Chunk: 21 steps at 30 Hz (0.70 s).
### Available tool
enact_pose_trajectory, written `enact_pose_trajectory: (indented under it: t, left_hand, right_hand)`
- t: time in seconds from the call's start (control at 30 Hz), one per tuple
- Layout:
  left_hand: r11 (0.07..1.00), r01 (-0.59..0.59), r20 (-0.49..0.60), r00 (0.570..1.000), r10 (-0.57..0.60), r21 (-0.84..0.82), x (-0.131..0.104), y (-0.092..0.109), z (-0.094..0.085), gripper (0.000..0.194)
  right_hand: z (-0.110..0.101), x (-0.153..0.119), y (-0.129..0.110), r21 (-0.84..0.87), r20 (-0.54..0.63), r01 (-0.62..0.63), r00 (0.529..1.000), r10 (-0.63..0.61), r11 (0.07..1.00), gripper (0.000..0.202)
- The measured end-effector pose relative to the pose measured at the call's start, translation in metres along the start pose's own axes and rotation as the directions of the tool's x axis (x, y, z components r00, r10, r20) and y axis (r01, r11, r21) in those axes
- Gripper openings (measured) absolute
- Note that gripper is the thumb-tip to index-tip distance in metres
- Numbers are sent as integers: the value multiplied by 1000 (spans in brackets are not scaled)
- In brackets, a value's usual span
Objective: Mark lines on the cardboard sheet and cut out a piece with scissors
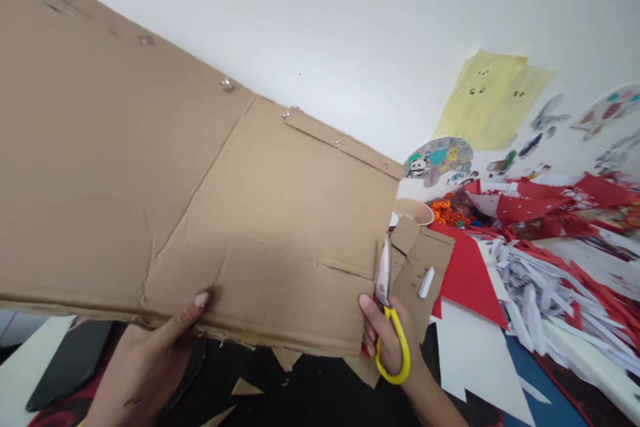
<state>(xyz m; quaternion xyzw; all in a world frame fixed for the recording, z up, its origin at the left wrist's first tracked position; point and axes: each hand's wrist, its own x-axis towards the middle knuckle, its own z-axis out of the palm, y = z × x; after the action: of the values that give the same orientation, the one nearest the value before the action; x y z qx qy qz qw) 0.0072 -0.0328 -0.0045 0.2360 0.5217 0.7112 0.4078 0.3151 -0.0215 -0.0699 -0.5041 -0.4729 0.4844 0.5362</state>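
A large sheet of creased brown cardboard (280, 213) is raised and tilted across the left and middle of the view. My left hand (155, 353) grips its lower edge, thumb on the front face, the other fingers hidden behind. At the lower right corner my right hand (390, 340) is closed around scissors (384, 273) with a yellow handle, its thumb near the sheet's edge. The blades point upward along the right edge of the cardboard, beside a short slit. Several small metal fasteners (227, 85) sit along the sheet's upper edge.
Cardboard scraps (246, 387) lie on the black surface below. To the right are a smaller cardboard piece (433, 253), red paper (467, 273), white paper (480, 353) and a heap of paper strips (540, 287). Yellow paper (485, 103) hangs on the wall.
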Motion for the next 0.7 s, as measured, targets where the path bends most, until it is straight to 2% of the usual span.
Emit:
enact_pose_trajectory:
  t: [0.07,0.17,0.3,0.43,0.6,0.7]
  left_hand:
    - [1000,-20,9,1000,20,5,-1,-6,7,48]
    - [1000,-23,14,1000,22,8,0,-14,18,48]
    - [1000,-1,31,1000,0,4,1,-21,24,51]
    - [998,68,63,996,-67,-4,6,-16,19,59]
    - [995,98,-12,995,-98,-17,26,-7,4,70]
    - [988,151,14,988,-151,39,30,-9,-2,75]
  right_hand:
    - [-3,0,-6,-3,-12,-46,999,46,999,76]
    - [-7,0,-10,-6,-37,-75,997,74,997,77]
    - [-14,2,1,-17,-86,-55,995,53,998,74]
    - [-22,5,13,-51,-112,-31,993,25,998,71]
    - [-38,9,11,-76,-119,-62,991,53,995,69]
    - [-48,14,12,-67,-140,-84,987,74,994,66]
